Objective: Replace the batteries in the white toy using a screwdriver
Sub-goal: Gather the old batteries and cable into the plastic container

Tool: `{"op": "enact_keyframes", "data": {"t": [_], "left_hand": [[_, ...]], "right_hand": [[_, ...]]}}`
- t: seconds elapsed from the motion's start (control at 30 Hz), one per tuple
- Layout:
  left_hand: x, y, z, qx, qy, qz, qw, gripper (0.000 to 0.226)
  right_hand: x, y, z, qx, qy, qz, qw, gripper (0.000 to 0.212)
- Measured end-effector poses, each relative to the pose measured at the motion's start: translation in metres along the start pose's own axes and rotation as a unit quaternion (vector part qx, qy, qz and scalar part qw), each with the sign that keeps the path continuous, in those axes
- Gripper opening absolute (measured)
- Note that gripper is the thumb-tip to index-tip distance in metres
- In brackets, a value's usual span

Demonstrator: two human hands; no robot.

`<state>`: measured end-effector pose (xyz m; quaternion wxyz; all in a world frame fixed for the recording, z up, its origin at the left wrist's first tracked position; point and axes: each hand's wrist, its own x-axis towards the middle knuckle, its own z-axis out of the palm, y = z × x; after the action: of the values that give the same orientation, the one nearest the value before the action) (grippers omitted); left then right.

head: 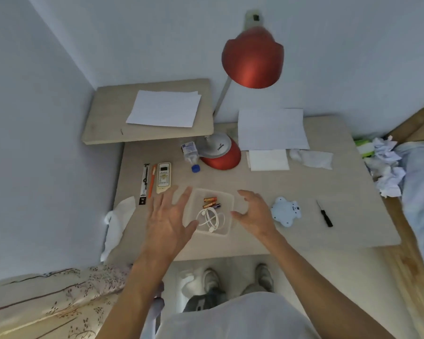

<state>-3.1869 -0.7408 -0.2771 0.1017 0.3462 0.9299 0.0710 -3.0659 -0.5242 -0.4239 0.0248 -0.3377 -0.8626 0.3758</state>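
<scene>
The white toy [286,211], shaped like a small animal, lies on the beige desk [316,182] right of centre. A black screwdriver [324,214] lies further right of it. A clear plastic container [227,199] in the middle holds batteries [211,202] and a coiled white cable [210,218]. My left hand [168,218] hovers with fingers spread at the container's left side. My right hand [253,212] is at its right side with fingers loosely bent, holding nothing.
A red desk lamp [252,57] stands at the back with its base [220,152] beside a small bottle [190,152]. A remote [163,177], an orange pen [152,181] and a dark strip lie left. Papers, tissues and a raised shelf [103,128] surround the work area.
</scene>
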Motion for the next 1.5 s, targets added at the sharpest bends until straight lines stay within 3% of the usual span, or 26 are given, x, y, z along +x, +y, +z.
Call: {"op": "enact_keyframes", "data": {"t": [0.23,0.43,0.53,0.63,0.77,0.9,1.13,1.37,1.5], "left_hand": [[0.03,-0.005,0.04,0.0,-0.017,0.04,0.999,0.095],[0.054,-0.005,0.075,0.046,-0.107,0.092,0.989,0.126],[0.067,-0.012,0.1,0.035,-0.155,0.081,0.984,0.147],[0.081,-0.024,0.124,-0.05,-0.197,0.028,0.979,0.155],[0.1,-0.052,0.157,-0.18,-0.19,-0.036,0.965,0.146],[0.103,-0.077,0.188,-0.193,-0.179,0.001,0.965,0.115],[0.095,-0.103,0.238,-0.254,-0.163,0.02,0.953,0.092],[0.096,-0.097,0.246,-0.3,-0.143,-0.007,0.943,0.079],[0.095,-0.099,0.248,-0.297,-0.138,0.017,0.945,0.071]], "right_hand": [[-0.041,0.071,-0.069,0.081,0.102,0.1,0.986,0.079],[-0.062,0.143,-0.105,0.024,0.164,0.167,0.972,0.071],[-0.062,0.174,-0.112,-0.013,0.161,0.194,0.968,0.063],[-0.057,0.201,-0.111,-0.032,0.158,0.226,0.961,0.062],[-0.044,0.237,-0.1,-0.051,0.151,0.243,0.957,0.071],[-0.029,0.263,-0.09,-0.13,0.114,0.225,0.959,0.081],[-0.024,0.281,-0.077,-0.168,0.071,0.236,0.955,0.071],[-0.014,0.278,-0.074,-0.154,0.09,0.243,0.954,0.058],[-0.01,0.276,-0.067,-0.12,0.105,0.251,0.955,0.058]]}}
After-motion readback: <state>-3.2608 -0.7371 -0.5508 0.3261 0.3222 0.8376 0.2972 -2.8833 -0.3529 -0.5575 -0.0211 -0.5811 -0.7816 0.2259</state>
